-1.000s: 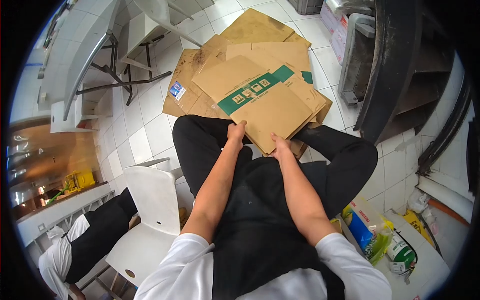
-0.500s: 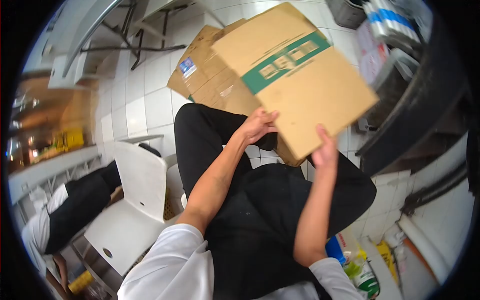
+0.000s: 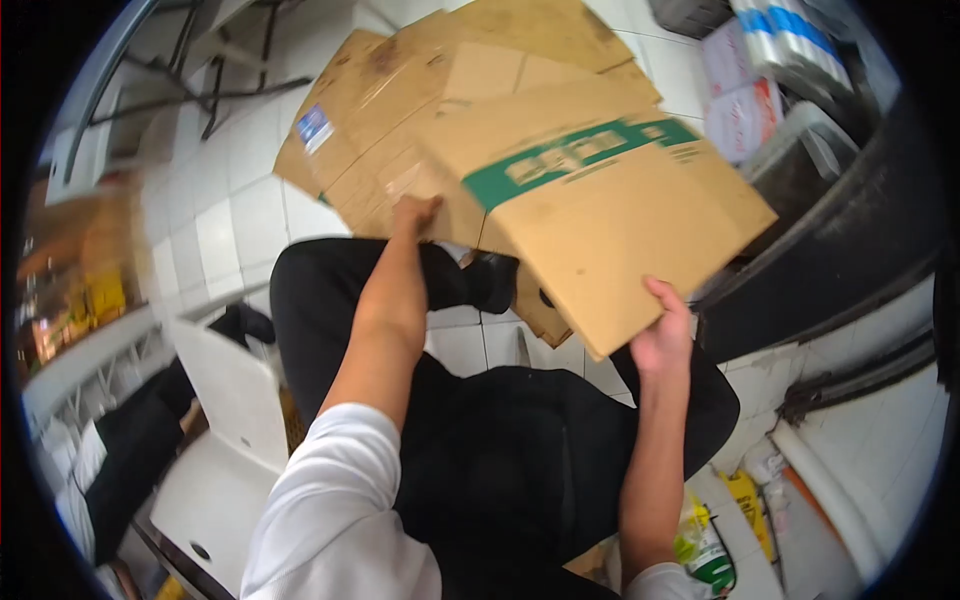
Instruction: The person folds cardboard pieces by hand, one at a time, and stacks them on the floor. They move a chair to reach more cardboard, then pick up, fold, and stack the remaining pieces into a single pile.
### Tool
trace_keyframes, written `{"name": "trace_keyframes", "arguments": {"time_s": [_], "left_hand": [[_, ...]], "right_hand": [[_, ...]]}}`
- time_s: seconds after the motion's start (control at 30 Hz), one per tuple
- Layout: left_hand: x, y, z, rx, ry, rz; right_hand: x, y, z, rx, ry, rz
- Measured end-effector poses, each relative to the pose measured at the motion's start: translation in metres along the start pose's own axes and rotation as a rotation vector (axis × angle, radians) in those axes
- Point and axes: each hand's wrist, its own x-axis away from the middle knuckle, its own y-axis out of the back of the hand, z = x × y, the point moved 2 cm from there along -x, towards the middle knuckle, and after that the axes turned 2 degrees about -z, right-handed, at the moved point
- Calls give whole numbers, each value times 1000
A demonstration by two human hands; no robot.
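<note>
A flattened cardboard box [image 3: 620,220] with a green printed band is tilted in front of me, above other cardboard. My right hand [image 3: 664,330] grips its near right edge, with the thumb on top and the other fingers underneath. To the left, my left hand [image 3: 416,214] is apart from that box, over the near part of the cardboard sheets [image 3: 375,150] spread on the floor. Its fingers are blurred, so I cannot make out whether they touch or hold a sheet. One of those sheets carries a blue and white label [image 3: 314,128].
A white chair [image 3: 225,400] stands at my left, with another person's dark-clothed legs [image 3: 145,420] beyond it. On the right are a grey bin [image 3: 800,150], wrapped white packs [image 3: 780,45] and a dark curved edge [image 3: 820,270]. Table legs [image 3: 215,95] stand at upper left.
My left hand has let go of the flattened box and moved left over the floor sheets. My right hand still holds the box, now tilted flatter. The view has shifted, showing more sheets.
</note>
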Motion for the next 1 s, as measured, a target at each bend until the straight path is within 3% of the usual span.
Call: {"name": "trace_keyframes", "arguments": {"time_s": [0.03, 0.07, 0.1, 0.17, 0.27, 0.33, 0.4, 0.47, 0.5, 0.6, 0.67, 0.73, 0.87, 0.93, 1.0], "left_hand": [[30, 20, -13, 149, -18, -93], [-1, 3, 0, 472, 1, -4], [27, 22, -17, 484, -60, 79], [85, 53, -47, 868, -44, 478], [124, 69, -65, 944, -51, 607], [144, 57, -70, 908, -57, 517], [165, 15, -69, 988, -123, 355], [274, 18, -95, 1286, -188, 401], [300, 18, -91, 1359, -120, 393], [331, 4, -60, 1499, -42, 376], [330, -8, -32, 1691, 64, 456], [332, -16, -9, 1671, 73, 496], [361, 10, -33, 1771, -58, 691], [331, -11, -24, 1410, -148, 579], [334, -9, -35, 1179, -212, 328]], "right_hand": [[-3, -1, -6, -1, -58, -52], [-7, 0, -9, -27, -34, -64], [-11, 1, -15, -25, -84, -59], [-10, -6, -14, -38, -113, -42], [0, -30, -16, -108, -173, 68], [16, -54, -19, -166, -203, 236], [10, -57, -43, -173, -187, 266], [11, -60, -73, -287, -234, 290], [13, -56, -91, -281, -198, 251], [46, -45, -123, -278, -144, 156], [65, -33, -134, -73, -201, 123], [54, -8, -157, 0, -276, 159], [36, 36, -166, 56, -431, 190], [30, 50, -163, 119, -484, 141], [31, 58, -159, 358, -529, -21]]}}
